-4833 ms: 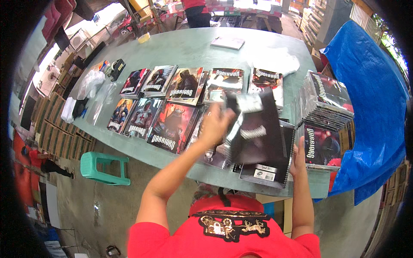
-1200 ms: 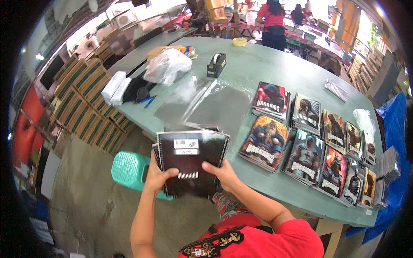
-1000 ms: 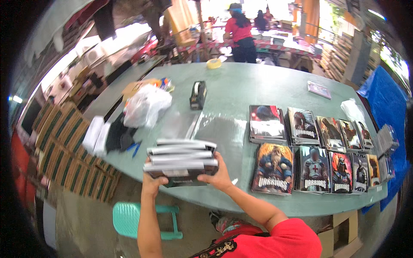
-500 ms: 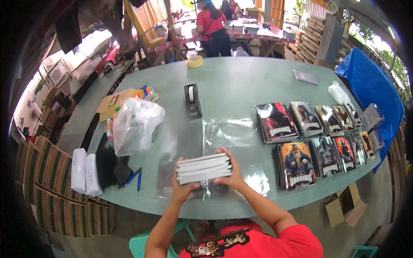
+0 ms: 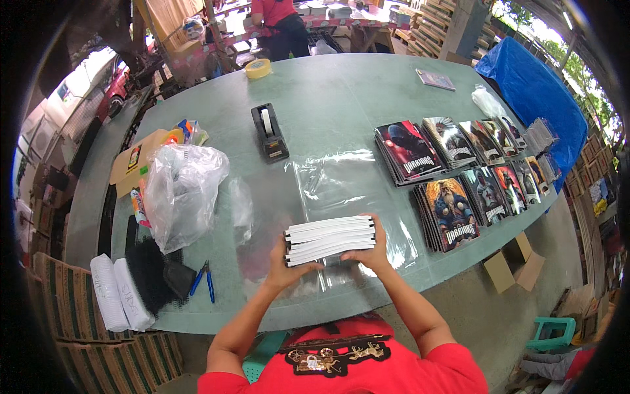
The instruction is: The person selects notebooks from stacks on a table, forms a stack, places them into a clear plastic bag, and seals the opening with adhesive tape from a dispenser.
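Stack of notebooks (image 5: 331,240) held two-handed at the lower centre of the frame, pale page edges facing the camera.
Left hand (image 5: 283,266) and right hand (image 5: 371,253) press the stack's opposite ends, fingers curled round the sides, thumbs along the near face; step in hand judged as squaring or steadying. Next move seems to call for even pressure from both sides. Clear plastic (image 5: 341,176) lies beneath on the green worktop (image 5: 341,92); contact cannot be told. Illustrated notebooks (image 5: 453,209), right of centre, carry pale title lettering; white packs (image 5: 108,292), lower left, bear handwritten marks. Wording not transcribed.
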### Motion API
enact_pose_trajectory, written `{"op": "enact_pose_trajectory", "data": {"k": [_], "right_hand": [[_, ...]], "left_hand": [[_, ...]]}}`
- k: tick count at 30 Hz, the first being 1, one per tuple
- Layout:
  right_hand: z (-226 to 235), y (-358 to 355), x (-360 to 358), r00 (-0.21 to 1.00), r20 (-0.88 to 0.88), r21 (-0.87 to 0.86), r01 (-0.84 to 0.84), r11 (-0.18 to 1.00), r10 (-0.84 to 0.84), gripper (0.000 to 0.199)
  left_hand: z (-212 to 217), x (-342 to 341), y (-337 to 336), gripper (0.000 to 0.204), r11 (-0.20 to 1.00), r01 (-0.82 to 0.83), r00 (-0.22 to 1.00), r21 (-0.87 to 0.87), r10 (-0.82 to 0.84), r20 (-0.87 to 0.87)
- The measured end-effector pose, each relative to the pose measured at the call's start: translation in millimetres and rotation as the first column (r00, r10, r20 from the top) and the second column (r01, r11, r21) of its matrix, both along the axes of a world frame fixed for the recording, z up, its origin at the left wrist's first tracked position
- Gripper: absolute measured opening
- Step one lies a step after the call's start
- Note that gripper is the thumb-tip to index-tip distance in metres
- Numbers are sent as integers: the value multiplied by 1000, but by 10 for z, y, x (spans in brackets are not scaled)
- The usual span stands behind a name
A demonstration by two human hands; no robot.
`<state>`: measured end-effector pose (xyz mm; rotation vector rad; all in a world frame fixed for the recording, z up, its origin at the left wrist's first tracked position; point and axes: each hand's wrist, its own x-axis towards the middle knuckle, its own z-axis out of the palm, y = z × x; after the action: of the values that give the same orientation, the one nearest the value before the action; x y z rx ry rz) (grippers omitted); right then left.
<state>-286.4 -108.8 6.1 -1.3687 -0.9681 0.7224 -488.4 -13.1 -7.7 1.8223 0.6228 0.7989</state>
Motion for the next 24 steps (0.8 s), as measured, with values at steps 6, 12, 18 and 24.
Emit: {"op": "enact_pose_trajectory", "data": {"k": [6,12,18,24], "right_hand": [[1,-119,219,994,14,204,-109,973,109,137],[-141,-292,73,914,264,241,246,939,-307,114],[-79,-352,-72,964,84,266,222,938,-251,72],[-76,-387,11,966,227,202,76,976,-122,60]], "left_hand": [[51,-77,12,108,980,-9,984,196,44,-175],[166,47,-28,111,997,54,998,64,-55,6],[106,71,-76,110,997,39,998,-66,-35,58],[179,123,-19,110,996,58,997,-72,-54,51]]}}
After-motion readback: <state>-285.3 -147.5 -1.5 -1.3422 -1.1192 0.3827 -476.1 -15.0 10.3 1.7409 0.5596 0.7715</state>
